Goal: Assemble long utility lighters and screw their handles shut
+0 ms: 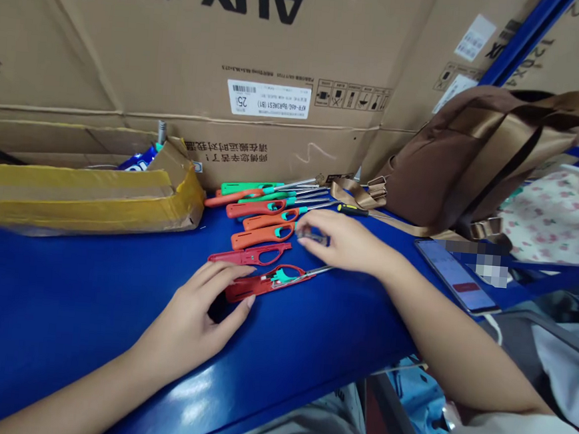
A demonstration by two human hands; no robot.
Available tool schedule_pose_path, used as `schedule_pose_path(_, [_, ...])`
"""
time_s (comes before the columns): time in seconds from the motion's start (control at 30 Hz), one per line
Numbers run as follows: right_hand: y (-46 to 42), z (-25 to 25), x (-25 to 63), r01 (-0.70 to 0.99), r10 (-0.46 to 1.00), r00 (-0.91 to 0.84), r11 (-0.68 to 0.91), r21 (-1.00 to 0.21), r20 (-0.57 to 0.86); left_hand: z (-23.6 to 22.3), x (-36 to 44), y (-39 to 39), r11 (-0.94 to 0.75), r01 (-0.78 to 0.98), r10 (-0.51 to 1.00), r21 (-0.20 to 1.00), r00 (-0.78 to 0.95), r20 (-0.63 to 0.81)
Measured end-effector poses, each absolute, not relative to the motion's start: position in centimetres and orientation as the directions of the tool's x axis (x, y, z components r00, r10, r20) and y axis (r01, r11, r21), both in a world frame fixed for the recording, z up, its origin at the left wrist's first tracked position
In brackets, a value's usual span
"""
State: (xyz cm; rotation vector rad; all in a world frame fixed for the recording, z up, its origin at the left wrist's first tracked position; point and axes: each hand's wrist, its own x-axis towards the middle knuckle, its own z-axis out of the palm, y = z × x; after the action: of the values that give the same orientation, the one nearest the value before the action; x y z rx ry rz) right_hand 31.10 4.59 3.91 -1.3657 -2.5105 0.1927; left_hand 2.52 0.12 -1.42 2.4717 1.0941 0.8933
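Observation:
On the blue table lies an opened red long-necked lighter (248, 286), its green trigger and thin metal rod exposed. My left hand (202, 310) grips its handle end between thumb and fingers. Just behind it rests a loose red lighter shell half (236, 255), close to my left fingertips. My right hand (340, 241) is closed on a small dark, partly see-through piece (313, 236), whose kind I cannot make out, above the table. An orange lighter (262, 235) and several more red, orange and green ones lie in a row behind, some rods hidden by my right hand.
A yellow-taped cardboard box (120, 204) stands at the left. Behind are a screwdriver (353, 210), a brown bag (439, 155) with loose straps and a big carton (182, 55). A phone (455, 277) with a white cable lies at the right.

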Motion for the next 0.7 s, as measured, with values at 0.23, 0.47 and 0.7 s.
schedule_pose_path(0.23, [1.5, 1.2, 25.8, 0.348, 0.365, -0.825, 0.930, -0.121, 0.432, -1.0, 3.7, -1.3, -0.369, 0.164, 0.881, 0.915, 0.374, 0.288])
schedule_pose_path(0.47, [1.3, 0.5, 25.7, 0.376, 0.474, -0.761, 0.879, -0.293, 0.444, -0.9, 4.3, -1.2, -0.148, 0.088, 0.936, 0.985, 0.334, 0.111])
schedule_pose_path(0.7, [1.5, 1.2, 26.5, 0.622, 0.749, -0.624, 0.649, -0.438, 0.224, -0.2, 2.5, -0.2, -0.207, 0.240, 0.975, 0.948, 0.127, 0.181])
